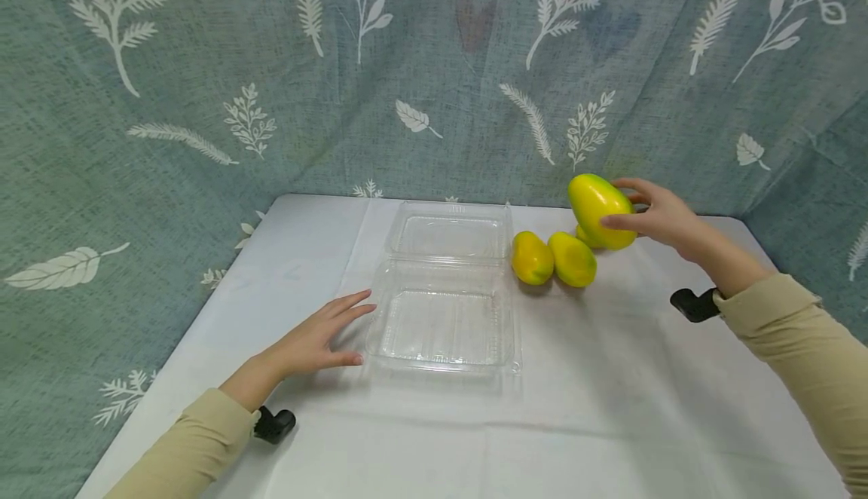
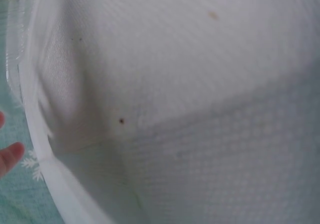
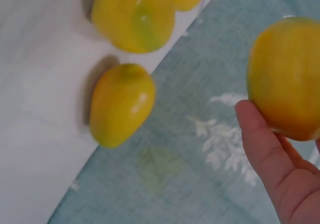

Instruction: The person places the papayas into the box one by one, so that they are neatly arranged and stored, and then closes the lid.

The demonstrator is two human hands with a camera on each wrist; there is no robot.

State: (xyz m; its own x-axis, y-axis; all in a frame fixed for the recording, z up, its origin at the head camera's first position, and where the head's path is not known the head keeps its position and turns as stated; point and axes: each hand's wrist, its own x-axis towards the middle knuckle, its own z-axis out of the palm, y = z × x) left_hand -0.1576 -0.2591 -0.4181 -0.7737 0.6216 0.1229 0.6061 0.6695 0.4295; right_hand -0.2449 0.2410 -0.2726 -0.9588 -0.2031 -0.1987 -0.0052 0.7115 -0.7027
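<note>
My right hand (image 1: 664,216) grips a yellow-green mango (image 1: 600,211), thumb on the near side and fingers behind; in the right wrist view the held mango (image 3: 287,79) is raised off the table. Below and left of it lie two mangoes, one more orange (image 1: 532,258) and one greener (image 1: 573,259), side by side. A third mango (image 1: 585,237) is mostly hidden behind the held one. An open clear plastic clamshell box (image 1: 441,326) lies flat, its lid folded back. My left hand (image 1: 319,341), fingers spread, is beside the box's left edge and holds nothing.
A white cloth covers the table (image 1: 576,408). Behind it and along both sides hangs a green leaf-patterned curtain (image 1: 434,69). The box's lid half (image 1: 450,231) reaches close to the table's back edge. A black camera mount sits at each wrist.
</note>
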